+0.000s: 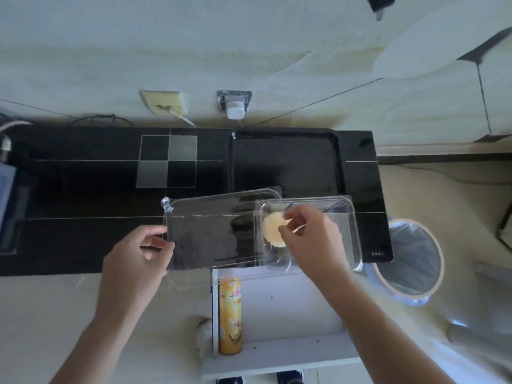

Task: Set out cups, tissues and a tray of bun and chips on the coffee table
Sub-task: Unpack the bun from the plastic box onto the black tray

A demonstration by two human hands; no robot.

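Left hand: our left hand grips the left edge of the clear lid, thumb over the rim and fingers curled beneath, holding it open and roughly level.
Right hand: our right hand reaches into the clear box and pinches the bun at its right side between thumb and fingertips.
Where the bun is: inside the clear box, at the box's left end, above the front edge of the black table.
Black tray: the black tray lies flat on the table just behind the box, nothing visible on it.
Chips: the yellow chips can stands upright on the white shelf below the table edge, untouched.
How the bun will handle: we judge it light and soft, easy to dent, so a wide, gentle pinch round its sides suits it better than a fingertip squeeze.
How the box will handle: thin, springy and slick plastic; the lid likely wants to swing shut, so we hold it by the stiff rim.
Risk: a sticky bun could drag the light box along when lifted.
Nearby: a lined bin stands right of the table.
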